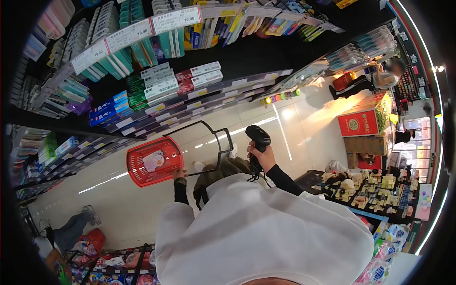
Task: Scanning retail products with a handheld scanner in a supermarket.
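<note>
My left hand (179, 173) has its fingers on the near rim of a red plastic shopping basket (133, 167), close to where its black handle (214, 132) joins. The long handle swings out to the right over the floor. Inside the basket lies a pale pink and white printed package (153, 161). My right hand (264, 156) grips a black handheld barcode scanner (258, 135), its head pointing away from me. A dark cord hangs below its grip.
Shelves hold boxed toothpaste (160, 85) and hanging toothbrush packs (210, 32) beyond the basket. A display table (370, 188) with small carded goods stands at right. Other people (381, 78) are in the shop; one (74, 224) stands lower left beside another red basket (94, 242).
</note>
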`<state>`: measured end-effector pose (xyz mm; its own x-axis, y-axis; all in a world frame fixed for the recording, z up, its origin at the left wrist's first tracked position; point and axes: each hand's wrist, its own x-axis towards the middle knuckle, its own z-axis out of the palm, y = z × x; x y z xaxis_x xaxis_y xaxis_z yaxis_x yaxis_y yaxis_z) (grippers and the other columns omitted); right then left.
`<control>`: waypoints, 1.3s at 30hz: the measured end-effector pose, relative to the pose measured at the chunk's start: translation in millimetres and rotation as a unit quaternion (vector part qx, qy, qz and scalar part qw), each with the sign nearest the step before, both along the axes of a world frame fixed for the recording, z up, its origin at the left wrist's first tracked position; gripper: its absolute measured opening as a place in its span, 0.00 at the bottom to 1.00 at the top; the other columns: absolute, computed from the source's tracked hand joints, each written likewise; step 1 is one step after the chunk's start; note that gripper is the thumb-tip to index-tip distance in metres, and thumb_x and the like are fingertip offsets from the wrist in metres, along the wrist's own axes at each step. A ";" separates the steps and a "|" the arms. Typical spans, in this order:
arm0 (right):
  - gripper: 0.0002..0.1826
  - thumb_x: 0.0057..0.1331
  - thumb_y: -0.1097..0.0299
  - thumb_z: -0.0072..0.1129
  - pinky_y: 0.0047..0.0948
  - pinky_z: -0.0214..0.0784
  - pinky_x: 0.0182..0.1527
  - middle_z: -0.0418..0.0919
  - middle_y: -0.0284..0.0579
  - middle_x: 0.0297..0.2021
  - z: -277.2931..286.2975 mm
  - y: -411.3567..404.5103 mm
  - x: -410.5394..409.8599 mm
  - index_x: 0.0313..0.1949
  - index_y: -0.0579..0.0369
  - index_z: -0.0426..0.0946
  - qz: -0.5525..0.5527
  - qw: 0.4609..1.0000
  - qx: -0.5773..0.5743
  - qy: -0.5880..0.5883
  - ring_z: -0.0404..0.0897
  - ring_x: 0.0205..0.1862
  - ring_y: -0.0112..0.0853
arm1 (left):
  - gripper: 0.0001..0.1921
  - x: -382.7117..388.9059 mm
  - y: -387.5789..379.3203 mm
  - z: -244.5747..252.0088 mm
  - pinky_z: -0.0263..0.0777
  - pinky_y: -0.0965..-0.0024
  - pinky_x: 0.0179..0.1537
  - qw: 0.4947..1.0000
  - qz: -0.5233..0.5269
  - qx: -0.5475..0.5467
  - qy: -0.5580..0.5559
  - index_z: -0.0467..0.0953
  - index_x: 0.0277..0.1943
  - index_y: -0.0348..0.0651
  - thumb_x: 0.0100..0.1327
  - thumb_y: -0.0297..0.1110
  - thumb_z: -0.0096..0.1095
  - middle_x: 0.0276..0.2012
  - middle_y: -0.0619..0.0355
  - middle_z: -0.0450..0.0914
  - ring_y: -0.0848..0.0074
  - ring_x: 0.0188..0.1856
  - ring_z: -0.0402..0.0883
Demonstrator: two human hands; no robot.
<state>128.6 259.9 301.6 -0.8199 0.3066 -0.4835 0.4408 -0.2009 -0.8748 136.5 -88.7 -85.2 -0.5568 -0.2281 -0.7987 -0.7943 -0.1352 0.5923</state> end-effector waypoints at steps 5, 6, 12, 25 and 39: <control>0.09 0.57 0.76 0.58 0.27 0.70 0.32 0.77 0.39 0.26 -6.6 5.4 -16.4 0.38 0.60 0.73 0.036 0.999 -0.002 0.022 0.79 0.26 0.29 | 0.13 -18.4 47.5 80.2 0.65 0.75 0.14 0.999 -0.016 0.032 -0.008 0.74 0.44 0.37 0.63 0.37 0.58 0.30 0.56 0.79 0.76 0.23 0.78; 0.09 0.57 0.76 0.58 0.27 0.70 0.32 0.77 0.39 0.26 -7.3 7.5 -20.0 0.38 0.60 0.73 0.040 0.999 -0.009 0.027 0.79 0.26 0.29 | 0.13 -27.0 56.1 94.5 0.63 0.76 0.14 0.998 -0.044 0.041 -0.005 0.74 0.45 0.40 0.63 0.39 0.57 0.30 0.58 0.80 0.78 0.21 0.76; 0.07 0.58 0.74 0.59 0.26 0.69 0.31 0.75 0.39 0.25 -17.3 32.3 -42.9 0.36 0.59 0.72 0.084 0.992 -0.082 0.055 0.77 0.25 0.28 | 0.16 -115.0 122.0 185.8 0.62 0.78 0.22 0.973 -0.080 0.042 0.213 0.74 0.46 0.47 0.64 0.48 0.55 0.34 0.62 0.80 0.83 0.25 0.74; 0.07 0.60 0.77 0.57 0.27 0.71 0.31 0.75 0.39 0.27 -20.2 162.9 -100.0 0.38 0.60 0.72 0.222 0.957 -0.155 0.105 0.77 0.27 0.27 | 0.18 -362.4 307.7 418.7 0.68 0.73 0.51 0.759 -0.003 -0.114 0.641 0.67 0.56 0.35 0.64 0.28 0.57 0.46 0.56 0.77 0.75 0.50 0.74; 0.10 0.61 0.74 0.57 0.25 0.71 0.31 0.79 0.46 0.29 -25.9 207.6 -94.5 0.42 0.61 0.72 0.222 0.958 -0.150 0.107 0.78 0.26 0.28 | 0.10 -329.6 333.2 424.5 0.65 0.81 0.38 0.797 0.038 -0.004 0.603 0.72 0.45 0.31 0.68 0.29 0.52 0.34 0.63 0.77 0.87 0.35 0.72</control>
<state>34.0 467.5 275.6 -0.9272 -0.2209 -0.3024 0.3588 -0.2923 -0.8865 -193.2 244.5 339.3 -0.9023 -0.3010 0.3087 0.3639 -0.1476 0.9197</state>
